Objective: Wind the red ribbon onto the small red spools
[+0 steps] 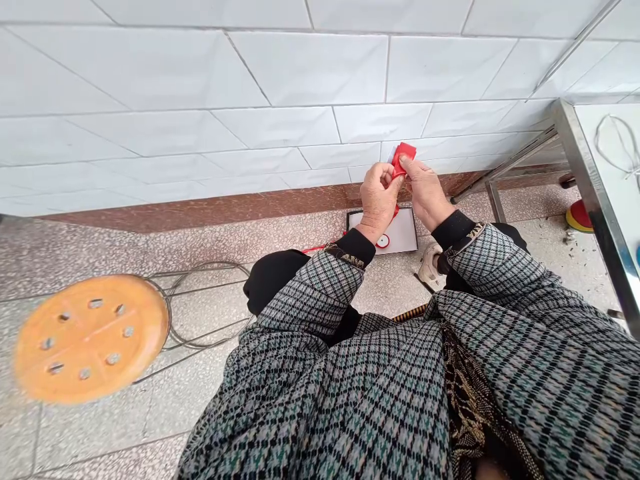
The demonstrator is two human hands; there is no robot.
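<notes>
Both hands are raised in front of the tiled wall, close together on a folded red strip (406,152) that looks like ribbon. My right hand (426,190) grips it, with the thumb pressed flat on its face. Beside it, my left hand (379,200) pinches the strip's lower end between thumb and fingertips. A small white piece shows behind the strip's left edge; what it is I cannot tell. Below my hands, a shallow white tray with a dark rim (406,233) lies on the floor. A small round white piece with a red rim (383,241) sits in it.
An orange round stool (93,337) with a holed seat and thin metal legs stands at left. On the right is a metal-framed table (593,180) with a wire loop on top. A red and yellow object (580,217) lies under it. More red strip (314,249) trails near my left knee.
</notes>
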